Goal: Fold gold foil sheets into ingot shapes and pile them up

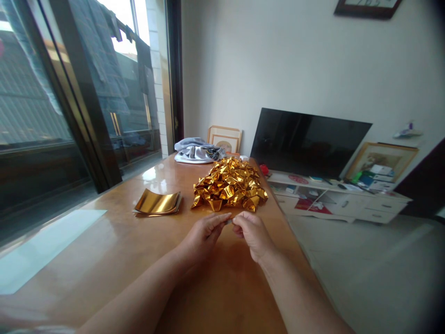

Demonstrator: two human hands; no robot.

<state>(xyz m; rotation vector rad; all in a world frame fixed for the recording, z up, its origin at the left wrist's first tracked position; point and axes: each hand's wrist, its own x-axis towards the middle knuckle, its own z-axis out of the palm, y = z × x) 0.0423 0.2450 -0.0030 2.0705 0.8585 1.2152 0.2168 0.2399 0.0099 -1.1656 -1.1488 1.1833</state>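
My left hand (205, 233) and my right hand (253, 233) meet over the wooden table (114, 250), fingertips pinched together on a small folded piece of gold paper (230, 221) that is mostly hidden between them. Just beyond the hands lies a heap of folded gold paper pieces (230, 184). A short stack of flat gold paper sheets (158, 203) rests on the table to the left of the heap.
A bundle of grey and white cloth (196, 150) lies at the table's far end, with framed pictures (225, 138) behind it. A large window is on the left. A television (306, 141) on a white low cabinet (344, 199) stands to the right, beyond the table's right edge.
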